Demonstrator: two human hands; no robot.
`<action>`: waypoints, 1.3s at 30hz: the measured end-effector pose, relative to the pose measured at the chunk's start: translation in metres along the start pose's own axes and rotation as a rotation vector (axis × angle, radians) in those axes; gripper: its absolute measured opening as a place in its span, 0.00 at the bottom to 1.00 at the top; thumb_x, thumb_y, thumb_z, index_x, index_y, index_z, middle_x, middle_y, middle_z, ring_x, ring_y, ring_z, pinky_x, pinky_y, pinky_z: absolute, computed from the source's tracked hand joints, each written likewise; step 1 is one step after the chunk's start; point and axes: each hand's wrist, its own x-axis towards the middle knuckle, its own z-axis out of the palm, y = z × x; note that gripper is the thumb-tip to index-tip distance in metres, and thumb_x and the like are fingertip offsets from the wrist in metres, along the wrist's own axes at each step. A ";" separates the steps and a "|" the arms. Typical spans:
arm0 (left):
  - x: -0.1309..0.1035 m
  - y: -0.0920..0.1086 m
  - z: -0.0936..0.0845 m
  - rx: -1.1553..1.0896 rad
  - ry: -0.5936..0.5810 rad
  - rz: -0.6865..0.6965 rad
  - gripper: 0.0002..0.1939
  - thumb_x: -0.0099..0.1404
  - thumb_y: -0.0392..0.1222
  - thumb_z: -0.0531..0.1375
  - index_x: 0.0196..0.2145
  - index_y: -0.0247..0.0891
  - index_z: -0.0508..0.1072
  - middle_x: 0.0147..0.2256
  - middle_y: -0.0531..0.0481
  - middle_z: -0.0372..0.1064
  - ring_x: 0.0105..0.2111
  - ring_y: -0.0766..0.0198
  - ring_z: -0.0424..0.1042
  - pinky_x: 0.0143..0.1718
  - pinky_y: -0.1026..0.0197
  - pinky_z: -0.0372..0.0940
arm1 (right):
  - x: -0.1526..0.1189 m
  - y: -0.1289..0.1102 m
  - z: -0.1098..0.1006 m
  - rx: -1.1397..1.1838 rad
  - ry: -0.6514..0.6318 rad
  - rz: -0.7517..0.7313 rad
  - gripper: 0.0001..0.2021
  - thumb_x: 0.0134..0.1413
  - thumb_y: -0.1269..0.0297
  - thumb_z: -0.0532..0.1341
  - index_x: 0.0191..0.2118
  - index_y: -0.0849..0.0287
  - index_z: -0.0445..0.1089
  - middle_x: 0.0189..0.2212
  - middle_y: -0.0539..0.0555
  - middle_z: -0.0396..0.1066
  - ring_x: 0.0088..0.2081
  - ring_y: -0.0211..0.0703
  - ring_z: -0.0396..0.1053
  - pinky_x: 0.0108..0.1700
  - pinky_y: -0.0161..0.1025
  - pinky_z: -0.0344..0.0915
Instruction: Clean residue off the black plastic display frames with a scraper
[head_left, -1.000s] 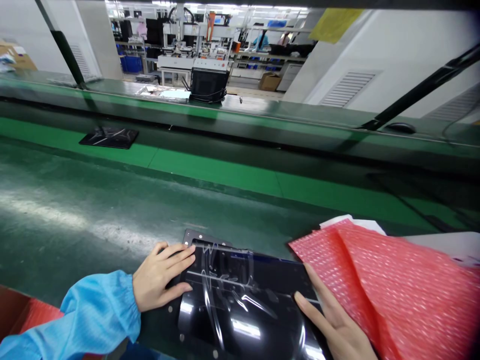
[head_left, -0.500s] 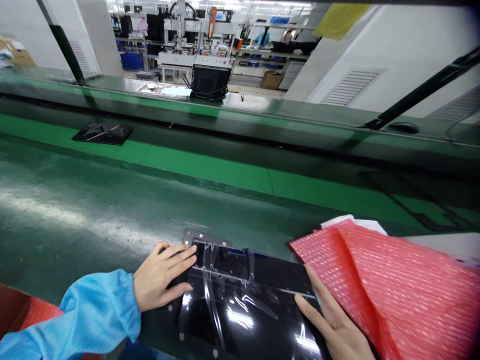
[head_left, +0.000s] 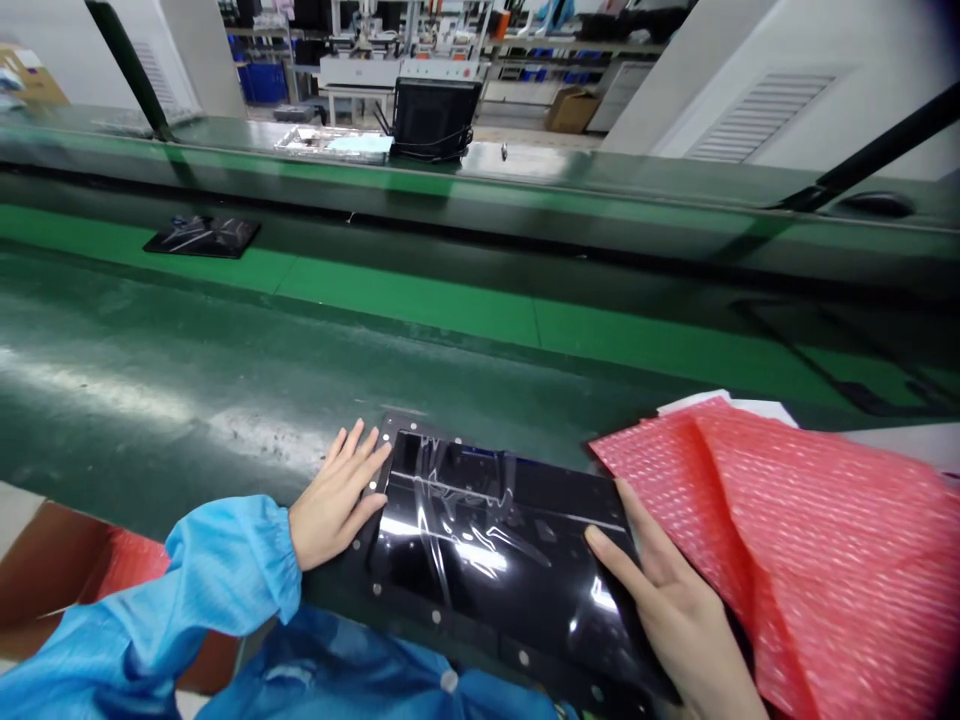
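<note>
A glossy black screen panel (head_left: 480,540) with wrinkled clear film on it lies at the near edge of the bench. Beneath it, a dark plate dotted with round silver spots (head_left: 386,425) sticks out at the left and along the near side. My left hand (head_left: 337,500) is open, its outstretched fingers touching the panel's left edge. On the right side, my right hand (head_left: 675,600) grips the panel with the thumb on top and the other fingers along its edge, partly hidden. Red bubble-wrap bags (head_left: 825,540) lie just right of that hand.
A green strip (head_left: 412,290) runs along the dark green bench (head_left: 187,350). Another black panel (head_left: 202,236) lies on the strip at far left. Behind stands a black monitor (head_left: 435,115). An open cardboard box (head_left: 52,560) with red wrap sits below, at lower left.
The view has tilted down, showing more of the panel's near side and the box at lower left. My left hand's fingers have spread slightly at the panel's edge; the right hand keeps its grip.
</note>
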 end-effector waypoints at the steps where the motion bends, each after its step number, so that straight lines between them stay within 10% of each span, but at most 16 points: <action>1: -0.001 0.001 0.001 0.006 -0.006 0.002 0.30 0.73 0.41 0.46 0.68 0.40 0.40 0.68 0.40 0.40 0.68 0.50 0.32 0.65 0.36 0.42 | -0.002 -0.001 0.001 0.006 -0.001 -0.003 0.38 0.46 0.51 0.68 0.64 0.46 0.58 0.64 0.41 0.55 0.67 0.49 0.47 0.68 0.44 0.40; 24: 0.000 0.006 -0.014 0.182 -0.165 0.125 0.32 0.70 0.47 0.52 0.67 0.38 0.46 0.69 0.36 0.27 0.67 0.40 0.23 0.63 0.29 0.37 | -0.007 0.018 0.003 -0.033 0.075 -0.119 0.40 0.46 0.51 0.68 0.65 0.51 0.57 0.64 0.49 0.56 0.66 0.55 0.50 0.67 0.49 0.44; 29: 0.002 0.007 -0.019 0.235 -0.185 0.183 0.42 0.64 0.59 0.56 0.67 0.37 0.45 0.68 0.33 0.31 0.67 0.36 0.27 0.62 0.27 0.38 | -0.001 0.025 0.001 -0.056 0.043 -0.151 0.35 0.48 0.49 0.67 0.60 0.56 0.62 0.54 0.57 0.69 0.56 0.58 0.66 0.59 0.51 0.64; 39: 0.000 0.001 -0.006 0.546 -0.089 0.274 0.42 0.63 0.65 0.53 0.65 0.34 0.54 0.66 0.29 0.41 0.66 0.35 0.39 0.61 0.29 0.44 | 0.013 0.037 -0.026 -0.608 0.105 -0.603 0.19 0.62 0.54 0.56 0.54 0.57 0.67 0.38 0.57 0.64 0.43 0.51 0.66 0.48 0.51 0.65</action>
